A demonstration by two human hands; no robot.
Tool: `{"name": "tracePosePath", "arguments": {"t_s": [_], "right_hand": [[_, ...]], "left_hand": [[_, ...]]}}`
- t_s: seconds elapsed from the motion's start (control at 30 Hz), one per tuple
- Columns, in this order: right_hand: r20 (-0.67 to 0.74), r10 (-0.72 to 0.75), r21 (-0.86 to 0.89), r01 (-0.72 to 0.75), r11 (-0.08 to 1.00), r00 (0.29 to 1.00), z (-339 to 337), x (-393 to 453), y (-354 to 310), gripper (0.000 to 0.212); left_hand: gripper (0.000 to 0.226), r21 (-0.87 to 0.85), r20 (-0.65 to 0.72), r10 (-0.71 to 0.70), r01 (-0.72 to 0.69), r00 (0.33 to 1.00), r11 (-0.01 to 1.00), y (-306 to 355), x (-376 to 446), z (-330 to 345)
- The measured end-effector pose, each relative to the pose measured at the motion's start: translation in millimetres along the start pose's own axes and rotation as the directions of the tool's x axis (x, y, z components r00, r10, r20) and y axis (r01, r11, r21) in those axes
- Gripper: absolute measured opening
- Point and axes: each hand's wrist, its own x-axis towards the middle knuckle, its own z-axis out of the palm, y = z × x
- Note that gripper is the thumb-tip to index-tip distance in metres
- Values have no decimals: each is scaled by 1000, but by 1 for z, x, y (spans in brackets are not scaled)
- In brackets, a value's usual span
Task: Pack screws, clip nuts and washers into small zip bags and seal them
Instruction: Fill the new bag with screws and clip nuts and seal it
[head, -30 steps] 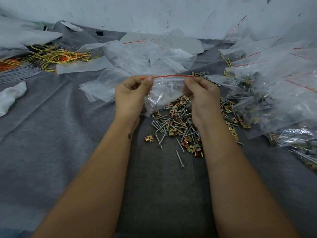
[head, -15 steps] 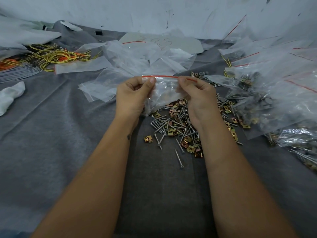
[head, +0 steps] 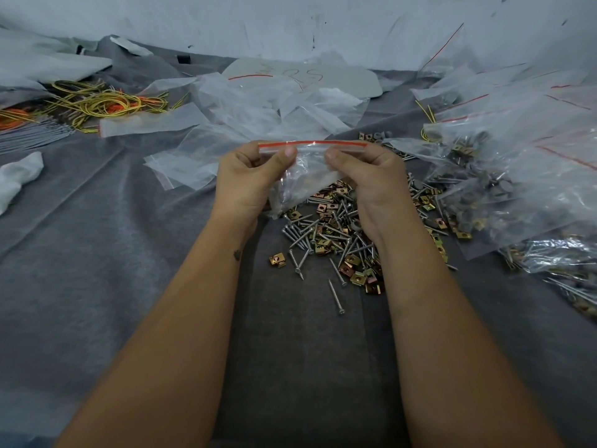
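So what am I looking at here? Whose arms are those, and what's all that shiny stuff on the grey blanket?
There is no machine here, just a person. The picture comes from a camera worn on their head, looking down, so you see their arms as they would.

The left hand and the right hand each pinch the top of a small clear zip bag, just below its red strip. It looks like they are pressing it closed, but I cannot tell whether it is sealed.

Below the bag, on the grey cloth, lies a pile of silver screws mixed with little gold clip nuts. To the right are bigger clear bags with more parts inside. Behind the hands lie empty bags, and far left a tangle of yellow and orange wires.
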Motion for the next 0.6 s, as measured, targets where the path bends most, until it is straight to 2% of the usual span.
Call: {"name": "tracePosePath", "arguments": {"t_s": [0.13,0.23,0.3,0.4,0.6], "right_hand": [[-13,1,38,-1,999,1000,2,0,0,14],[-18,-31,22,31,999,999,1,1,1,14],[19,-40,21,40,999,999,1,1,2,13],[61,-30,23,29,999,998,2,0,5,11],[42,-51,-19,52,998,998,3,1,8,8]], "left_hand": [[4,13,9,3,-4,1000,1000,-1,0,-1],[7,-39,40,-13,15,999,999,-1,0,0],[11,-80,77,-35,41,996,996,-2,0,0],[7,-99,123,-39,51,992,994,-3,-1,1],[18,-60,69,-1,5,998,998,-4,-2,7]]}}
